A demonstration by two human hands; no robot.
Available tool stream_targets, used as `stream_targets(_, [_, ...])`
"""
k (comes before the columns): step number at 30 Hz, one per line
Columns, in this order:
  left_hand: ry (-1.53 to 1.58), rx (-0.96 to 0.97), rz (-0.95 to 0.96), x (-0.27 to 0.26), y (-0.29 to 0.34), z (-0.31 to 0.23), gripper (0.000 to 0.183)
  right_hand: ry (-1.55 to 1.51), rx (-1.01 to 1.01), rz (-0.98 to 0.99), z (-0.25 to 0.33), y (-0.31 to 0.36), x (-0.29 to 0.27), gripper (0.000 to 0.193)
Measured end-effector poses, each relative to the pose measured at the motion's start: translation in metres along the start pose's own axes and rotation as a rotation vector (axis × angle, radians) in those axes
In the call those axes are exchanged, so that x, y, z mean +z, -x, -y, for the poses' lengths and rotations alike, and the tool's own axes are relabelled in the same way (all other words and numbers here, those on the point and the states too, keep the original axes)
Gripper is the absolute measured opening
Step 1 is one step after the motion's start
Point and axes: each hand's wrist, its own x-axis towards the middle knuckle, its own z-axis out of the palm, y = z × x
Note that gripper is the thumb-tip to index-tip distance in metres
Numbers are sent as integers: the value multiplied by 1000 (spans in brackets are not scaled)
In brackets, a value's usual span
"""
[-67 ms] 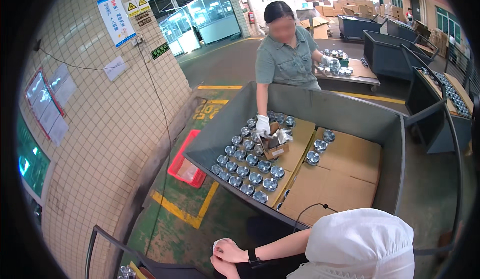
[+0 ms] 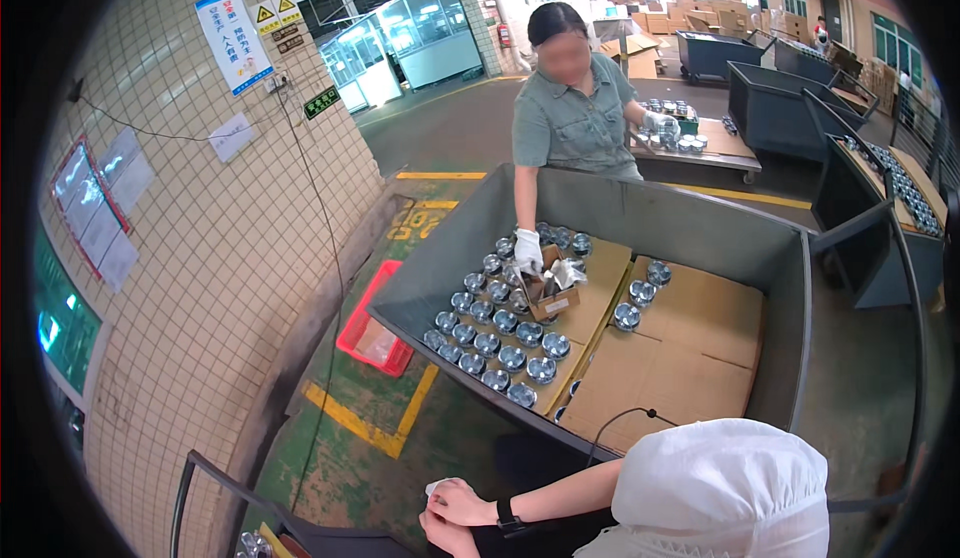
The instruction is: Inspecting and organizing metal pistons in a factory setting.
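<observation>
In front of my body, at the lower edge, my right hand [image 2: 465, 503] lies over my left hand [image 2: 447, 535]. Both are closed together, with a black band on the right wrist. A small white piece [image 2: 433, 487] pokes out at the fingers; what it is I cannot make out. Beyond them stands a large grey metal bin [image 2: 806, 328], apart from my hands. Rows of round, shiny, clear-and-silver pieces [image 2: 486, 343] sit in it on cardboard sheets [image 2: 680, 358]. Opposite, a person's white-gloved hand [image 2: 528, 251] reaches into a small open carton [image 2: 553, 303] of crumpled silvery bits.
A red plastic crate [image 2: 375, 328] rests on the floor left of the bin. Behind the person is a low trolley [image 2: 705, 153] with more round pieces. More grey bins [image 2: 785, 108] stand at the right, and a tiled wall [image 2: 230, 228] runs along the left.
The other person's gloved hand has shifted very slightly at the carton. My hands stay together in the same place.
</observation>
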Motion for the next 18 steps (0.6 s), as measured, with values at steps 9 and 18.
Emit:
stream_targets(9, [-245,371,-261,-25,8,-27,15,-159,178,239,-10,-8,-12,29])
stream_targets(18, [-177,467,-167,-15,26,-26,13,373,-238,557,-48,-35,-16,16])
